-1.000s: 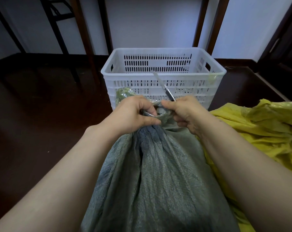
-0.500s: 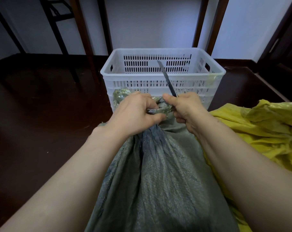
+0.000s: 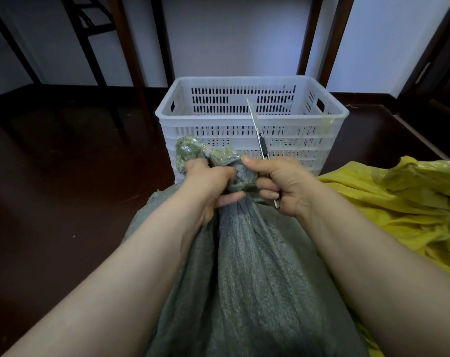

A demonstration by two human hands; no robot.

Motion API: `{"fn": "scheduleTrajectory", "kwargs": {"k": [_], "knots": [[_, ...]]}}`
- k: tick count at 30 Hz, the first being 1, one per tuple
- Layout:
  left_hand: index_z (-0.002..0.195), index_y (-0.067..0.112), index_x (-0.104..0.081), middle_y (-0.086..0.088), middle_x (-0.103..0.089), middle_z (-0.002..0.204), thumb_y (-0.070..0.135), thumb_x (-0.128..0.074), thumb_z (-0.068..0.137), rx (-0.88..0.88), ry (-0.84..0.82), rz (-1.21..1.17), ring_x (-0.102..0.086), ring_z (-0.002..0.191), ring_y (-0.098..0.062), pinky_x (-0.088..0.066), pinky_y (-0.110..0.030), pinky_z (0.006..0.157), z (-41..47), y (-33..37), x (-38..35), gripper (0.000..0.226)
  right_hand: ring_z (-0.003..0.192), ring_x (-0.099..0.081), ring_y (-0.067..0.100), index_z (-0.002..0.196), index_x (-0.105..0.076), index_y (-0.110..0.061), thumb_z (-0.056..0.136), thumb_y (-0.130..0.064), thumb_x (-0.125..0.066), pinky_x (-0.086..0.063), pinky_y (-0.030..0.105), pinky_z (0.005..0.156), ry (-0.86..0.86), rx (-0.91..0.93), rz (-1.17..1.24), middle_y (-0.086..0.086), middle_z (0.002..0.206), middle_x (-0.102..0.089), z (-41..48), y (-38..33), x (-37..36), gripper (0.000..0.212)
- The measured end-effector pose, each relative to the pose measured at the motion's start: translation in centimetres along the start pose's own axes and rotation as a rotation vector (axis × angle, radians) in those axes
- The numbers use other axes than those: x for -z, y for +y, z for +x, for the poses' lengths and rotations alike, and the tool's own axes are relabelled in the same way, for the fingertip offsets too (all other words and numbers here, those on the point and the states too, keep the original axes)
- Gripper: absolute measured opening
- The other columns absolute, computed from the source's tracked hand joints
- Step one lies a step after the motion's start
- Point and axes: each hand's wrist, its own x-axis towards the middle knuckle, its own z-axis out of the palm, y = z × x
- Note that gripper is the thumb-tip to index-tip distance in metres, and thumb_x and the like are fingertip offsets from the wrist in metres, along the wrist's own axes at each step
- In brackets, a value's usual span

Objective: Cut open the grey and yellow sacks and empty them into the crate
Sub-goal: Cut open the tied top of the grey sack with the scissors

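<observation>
Here, our left hand [image 3: 208, 185] is clenched round the gathered neck of the grey sack [image 3: 244, 279]. Its fingers wrap tight just below the frayed tuft [image 3: 193, 150], which sprouts past the knuckles toward 11 o'clock. Our right hand [image 3: 285, 186] is closed round the handle of a utility knife [image 3: 260, 136] and touches the neck from the 3 o'clock side. The knife's long axis runs toward 12 o'clock, blade up and clear of the cloth. The neck lies at 9 o'clock from that grip, and the sack's body stretches back to 6 o'clock. We judge the blade must swing down and across to meet the neck; whether any of it is already cut we cannot tell. The white crate [image 3: 244, 81] stands at 12 o'clock, the yellow sack [image 3: 399, 210] at 3 o'clock.
</observation>
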Motion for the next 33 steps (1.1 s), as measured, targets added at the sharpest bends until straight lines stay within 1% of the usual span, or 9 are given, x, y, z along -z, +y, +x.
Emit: {"fn": "scheduleTrajectory", "kwargs": {"k": [3, 6, 10, 15, 20, 24, 27, 30, 33], "knots": [[0.11, 0.008, -0.046, -0.014, -0.059, 0.106, -0.009, -0.055, 0.086, -0.129, 0.063, 0.038, -0.065, 0.074, -0.021, -0.058, -0.027, 0.051, 0.1, -0.7, -0.1, 0.031, 0.027, -0.022, 0.002, 0.067, -0.051, -0.011, 0.079, -0.009, -0.067, -0.016, 0.012, 0.027, 0.055, 0.011, -0.087, -0.004, 0.049, -0.044, -0.3, -0.6, -0.1, 0.02], [0.117, 0.012, -0.052, -0.01, -0.06, 0.111, 0.002, -0.066, 0.08, -0.341, 0.168, 0.447, -0.064, 0.078, -0.022, -0.057, -0.039, 0.07, 0.3, -1.2, 0.2, 0.041, 0.026, -0.025, 0.003, 0.066, -0.052, -0.014, 0.075, -0.024, -0.074, -0.02, 0.011, 0.03, 0.169, 0.125, -0.338, -0.009, 0.04, -0.041, -0.8, -1.2, -0.5, 0.025], [0.117, 0.021, -0.058, 0.007, -0.059, 0.085, 0.018, -0.07, 0.074, -0.554, 0.231, 0.73, -0.056, 0.069, -0.011, -0.039, -0.024, 0.053, -0.4, -1.3, 0.3, 0.044, 0.02, -0.033, 0.0, 0.077, -0.057, -0.006, 0.077, -0.014, -0.076, -0.024, 0.009, 0.027, 0.175, 0.216, -0.357, -0.011, 0.027, -0.041, -1.1, -1.0, -1.0, 0.021], [0.114, 0.025, -0.055, 0.005, -0.046, 0.104, 0.026, -0.066, 0.076, -0.653, 0.236, 0.852, -0.044, 0.09, -0.012, -0.034, -0.026, 0.073, -0.5, -1.3, 0.3, 0.04, 0.024, -0.027, 0.0, 0.086, -0.06, -0.004, 0.08, -0.01, -0.073, -0.021, 0.012, 0.029, 0.233, 0.218, -0.264, -0.01, 0.031, -0.045, -0.2, -1.0, -0.7, 0.015], [0.107, 0.015, -0.059, -0.001, -0.067, 0.097, 0.038, -0.061, 0.086, -0.294, -0.127, 0.144, -0.068, 0.076, -0.004, -0.058, -0.034, 0.066, -1.3, -0.4, -0.3, 0.031, 0.024, -0.028, 0.001, 0.076, -0.058, -0.008, 0.086, -0.013, -0.067, -0.021, 0.011, 0.029, 0.153, 0.231, -0.215, -0.008, 0.032, -0.043, 0.0, -1.3, -0.2, 0.014], [0.093, 0.017, -0.067, 0.006, -0.074, 0.074, 0.05, -0.052, 0.091, -0.153, -0.139, -0.182, -0.071, 0.068, -0.006, -0.059, -0.027, 0.063, -1.4, 0.2, -0.4, 0.036, 0.024, -0.03, 0.002, 0.077, -0.058, -0.006, 0.086, -0.013, -0.067, -0.022, 0.01, 0.029, 0.131, 0.216, -0.201, -0.007, 0.034, -0.044, 0.0, -1.1, -0.1, 0.014], [0.092, 0.016, -0.067, 0.005, -0.073, 0.066, 0.054, -0.057, 0.086, -0.081, -0.127, -0.164, -0.07, 0.062, -0.01, -0.053, -0.021, 0.05, -1.9, 0.5, -0.7, 0.04, 0.024, -0.03, 0.001, 0.079, -0.059, -0.006, 0.086, -0.012, -0.067, -0.023, 0.011, 0.029, 0.137, 0.217, -0.197, -0.008, 0.034, -0.045, 0.0, -0.9, -0.4, 0.012], [0.084, 0.021, -0.066, 0.002, -0.069, 0.056, 0.075, -0.039, 0.082, 0.089, -0.087, -0.229, -0.063, 0.073, -0.02, -0.047, -0.031, 0.067, -1.9, 1.0, -0.8, 0.06, 0.025, -0.029, 0.001, 0.078, -0.059, -0.007, 0.085, -0.012, -0.067, -0.022, 0.012, 0.029, 0.151, 0.233, -0.195, -0.008, 0.036, -0.046, 0.1, -0.9, -0.5, 0.012], [0.08, 0.023, -0.063, 0.007, -0.063, 0.046, 0.062, -0.052, 0.085, 0.114, -0.09, -0.072, -0.057, 0.062, -0.012, -0.04, -0.024, 0.06, -2.0, 1.1, -0.9, 0.041, 0.025, -0.034, 0.001, 0.083, -0.061, -0.004, 0.084, -0.011, -0.067, -0.025, 0.012, 0.028, 0.154, 0.239, -0.192, -0.007, 0.037, -0.05, 0.0, -1.0, -0.7, 0.009]]}}
